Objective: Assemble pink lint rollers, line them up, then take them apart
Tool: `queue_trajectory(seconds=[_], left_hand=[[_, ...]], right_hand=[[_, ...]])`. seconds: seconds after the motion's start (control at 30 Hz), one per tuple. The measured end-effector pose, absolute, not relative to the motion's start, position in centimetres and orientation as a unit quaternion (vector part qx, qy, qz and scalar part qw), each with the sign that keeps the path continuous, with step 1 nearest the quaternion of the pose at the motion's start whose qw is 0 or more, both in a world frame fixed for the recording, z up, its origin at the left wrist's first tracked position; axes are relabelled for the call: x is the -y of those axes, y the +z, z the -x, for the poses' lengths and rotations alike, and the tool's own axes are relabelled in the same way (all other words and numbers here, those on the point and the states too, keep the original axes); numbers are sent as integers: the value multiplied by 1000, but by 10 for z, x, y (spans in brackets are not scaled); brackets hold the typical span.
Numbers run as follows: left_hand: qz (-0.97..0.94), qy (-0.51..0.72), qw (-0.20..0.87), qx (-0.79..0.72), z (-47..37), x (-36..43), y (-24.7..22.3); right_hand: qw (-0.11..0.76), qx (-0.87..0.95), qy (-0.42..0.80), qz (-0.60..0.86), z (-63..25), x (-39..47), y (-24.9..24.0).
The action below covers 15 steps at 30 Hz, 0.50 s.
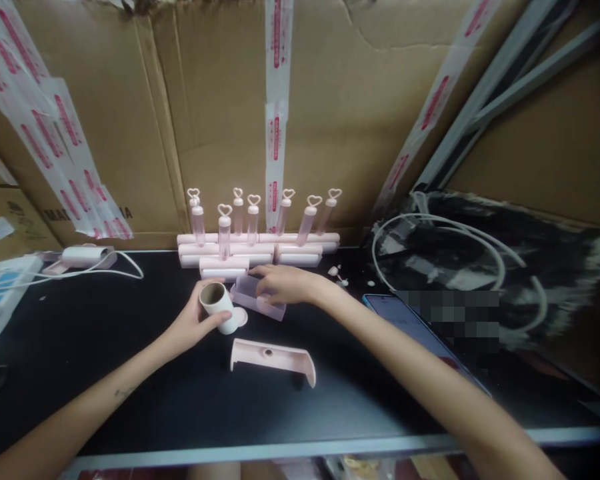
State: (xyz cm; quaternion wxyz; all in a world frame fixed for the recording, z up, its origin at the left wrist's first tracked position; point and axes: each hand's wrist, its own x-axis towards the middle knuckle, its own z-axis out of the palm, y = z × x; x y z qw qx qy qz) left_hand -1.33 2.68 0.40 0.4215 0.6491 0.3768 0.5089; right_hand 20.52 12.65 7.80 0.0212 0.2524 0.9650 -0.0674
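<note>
Right now my left hand [199, 311] is wrapped around a white roll [220, 308], thumb across its front, with the hollow brown end tipped up toward my view. A small pink disc [241, 316] shows just beside the lower end of the roll. My right hand [280, 285] is over a see-through purple tray [267, 307], fingers bent and slightly apart, some of them dipping inside its walls; I cannot tell from here whether they grip anything. On the black table [175, 407], nearer to me than the tray, lies a curved pink cover [275, 358] with a round hole near its middle. Beyond my hands, pink cases [225, 267] sit close together in rows, and clear pink tubes [224, 239] with heart-shaped tops stand up among them. A few small pale bits [334, 271] lie to the right of the cases. Further right I see a phone [415, 330] lying on the table and a looped white cable [500, 267]. A power strip [5, 290] is at the far left, and taped cardboard [220, 100] rises behind everything.
</note>
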Motion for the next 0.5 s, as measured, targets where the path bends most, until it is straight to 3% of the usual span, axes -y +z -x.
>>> queue_trajectory(seconds=[0.27,0.4,0.5], left_hand=[[-512,639,445,-362,25,-30,25],[-511,648,427,-370,23,-28,26],[-540,631,413,-374,18,-27,24]], right_hand=[[-120,-947,-103,-279,-206,-70,100],[-25,-944,-11,-330,-191,-46,83],[7,-946,-10,-324,-183,-44,72]])
